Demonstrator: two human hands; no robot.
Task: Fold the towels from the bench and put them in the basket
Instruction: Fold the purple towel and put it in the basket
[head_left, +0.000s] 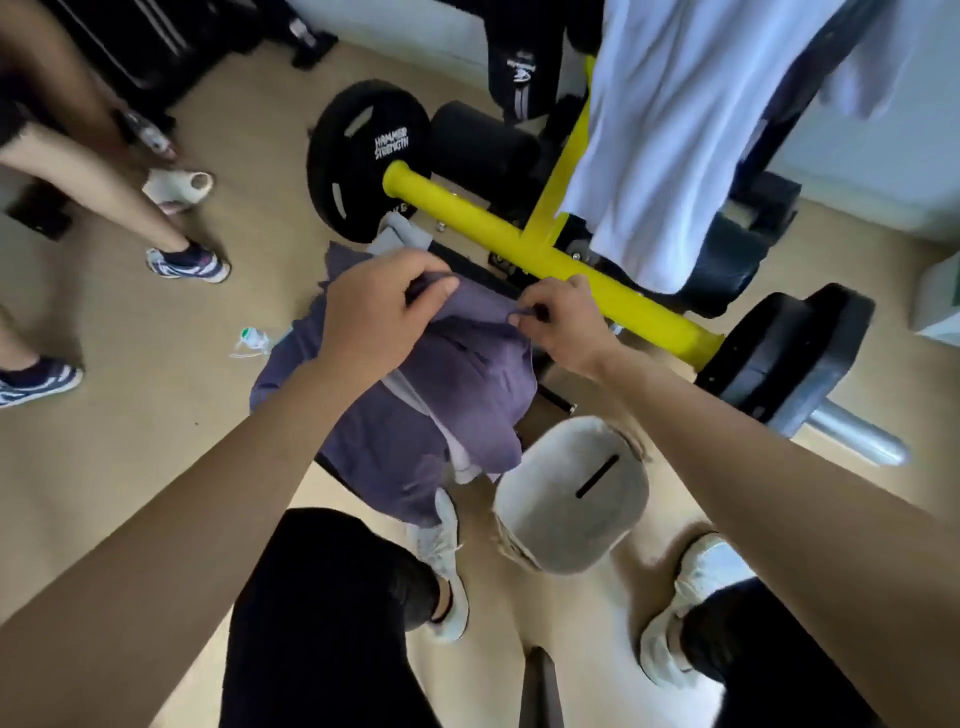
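the purple towel (467, 395) is soft and floppy. it looks light, so i think it will not pull hard on my arms. it will sag and slip where nothing holds it, but it will not break. i think the best place to hold it is along the top edge, out near the corners, so the rest hangs flat.

my left grip (384, 306) is curled round a bunch of the towel's top edge, with the thumb pressed on the cloth. my right grip (558, 325) pinches the same edge with its thumb and finger tips, and its other fingers are tucked in. the two grips are near each other, with a short bit of edge between them. both arms reach out forward and down.

the towel hangs from my grips and falls back toward me over the bench (470, 270), which shows only as a dark strip just past my grips. a pale towel (460, 460) peeks out under the purple one, below my left grip. a grey towel (408, 234) lies just beyond my left grip. the basket (571, 499) sits on the floor below my right grip, close to my feet. i cannot see inside it.
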